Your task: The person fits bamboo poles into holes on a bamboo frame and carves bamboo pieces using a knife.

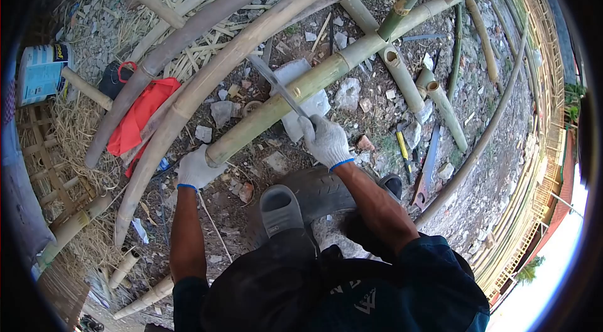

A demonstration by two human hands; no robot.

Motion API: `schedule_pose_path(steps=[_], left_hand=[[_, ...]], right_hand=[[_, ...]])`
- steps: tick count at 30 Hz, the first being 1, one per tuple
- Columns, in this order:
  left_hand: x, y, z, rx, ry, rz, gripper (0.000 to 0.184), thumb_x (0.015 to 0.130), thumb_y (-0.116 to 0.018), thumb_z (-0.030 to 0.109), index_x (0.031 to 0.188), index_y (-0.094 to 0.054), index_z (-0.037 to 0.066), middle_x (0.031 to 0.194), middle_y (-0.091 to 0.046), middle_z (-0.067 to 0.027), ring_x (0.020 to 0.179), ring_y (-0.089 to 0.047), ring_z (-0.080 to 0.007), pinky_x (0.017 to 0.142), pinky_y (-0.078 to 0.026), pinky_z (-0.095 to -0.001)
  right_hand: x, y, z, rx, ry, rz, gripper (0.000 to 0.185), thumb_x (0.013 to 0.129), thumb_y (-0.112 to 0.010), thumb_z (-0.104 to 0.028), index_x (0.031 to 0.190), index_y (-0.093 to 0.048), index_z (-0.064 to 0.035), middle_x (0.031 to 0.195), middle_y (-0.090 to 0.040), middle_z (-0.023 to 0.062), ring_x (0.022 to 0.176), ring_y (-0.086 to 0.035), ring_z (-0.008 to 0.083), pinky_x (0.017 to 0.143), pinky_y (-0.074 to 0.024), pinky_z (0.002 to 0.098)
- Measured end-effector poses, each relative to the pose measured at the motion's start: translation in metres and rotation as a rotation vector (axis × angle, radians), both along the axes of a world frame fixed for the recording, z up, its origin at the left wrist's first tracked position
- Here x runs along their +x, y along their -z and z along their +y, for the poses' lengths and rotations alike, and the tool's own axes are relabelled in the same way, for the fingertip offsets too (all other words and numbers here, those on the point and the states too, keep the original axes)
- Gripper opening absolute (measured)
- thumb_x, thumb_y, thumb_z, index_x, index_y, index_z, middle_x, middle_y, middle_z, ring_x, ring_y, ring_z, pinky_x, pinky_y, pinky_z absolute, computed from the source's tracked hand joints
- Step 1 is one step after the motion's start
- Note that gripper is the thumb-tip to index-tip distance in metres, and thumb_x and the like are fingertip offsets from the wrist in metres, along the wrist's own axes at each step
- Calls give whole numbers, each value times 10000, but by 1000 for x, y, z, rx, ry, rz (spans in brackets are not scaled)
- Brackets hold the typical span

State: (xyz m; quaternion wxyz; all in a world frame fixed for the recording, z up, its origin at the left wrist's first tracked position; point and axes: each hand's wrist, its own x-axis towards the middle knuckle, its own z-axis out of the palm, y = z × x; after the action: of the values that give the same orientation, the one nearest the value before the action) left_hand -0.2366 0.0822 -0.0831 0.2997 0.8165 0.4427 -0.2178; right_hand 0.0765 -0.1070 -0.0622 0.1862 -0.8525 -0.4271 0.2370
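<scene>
My right hand (328,140), in a white knitted glove with a blue cuff, is closed around the grip of a long-bladed knife (276,86). The grip itself is hidden by the fingers. Its blade lies across a thick green bamboo pole (276,113), touching or just above it; I cannot tell which. My left hand (199,170), gloved the same way, holds the near end of that pole, its fingers partly hidden beneath. A pale stone block (306,106) sits under the middle of the pole.
Long curved bamboo poles (220,59) run along the left. A red cloth (141,115) hangs there near a paint bucket (41,74). On the rubble at right lie a hand saw (428,165) and a yellow-handled tool (402,145). Cut bamboo pieces (447,112) stand beyond.
</scene>
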Motion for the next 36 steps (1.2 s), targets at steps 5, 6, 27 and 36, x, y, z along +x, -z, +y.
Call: schedule_pose_path(steps=[5,6,27,36], left_hand=[[-5,1,-8,-33,13,15,646,731,-833,563,1133,-676,81,1025,-756,-231,1005,-722,-413,884,-574,-502],[-7,1,-9,-39,9,20,647,731,-833,563,1133,-676,81,1023,-756,-230,1000,-723,-413,882,-574,-503],[-1,-8,-12,-19,-21,25,680,726,-835,563,1162,-660,71,1021,-755,-233,997,-721,-416,888,-570,-509],[-2,-7,-10,-7,-13,22,622,735,-825,563,1107,-674,87,994,-758,-230,966,-726,-422,860,-576,-515]], right_hand=[[-6,-39,-2,410,-293,54,472,999,-610,-528,978,-688,-63,753,-691,235,752,-712,433,671,-548,522],[2,-10,-7,153,-121,71,485,1009,-591,-533,991,-693,-60,767,-699,239,763,-714,436,686,-554,525],[27,6,-9,-280,-46,164,633,1047,-448,-582,1025,-727,-14,906,-719,295,924,-696,494,833,-544,562],[53,-43,-1,407,366,466,214,1094,-549,-212,1189,-516,-23,706,-610,29,589,-582,87,524,-483,289]])
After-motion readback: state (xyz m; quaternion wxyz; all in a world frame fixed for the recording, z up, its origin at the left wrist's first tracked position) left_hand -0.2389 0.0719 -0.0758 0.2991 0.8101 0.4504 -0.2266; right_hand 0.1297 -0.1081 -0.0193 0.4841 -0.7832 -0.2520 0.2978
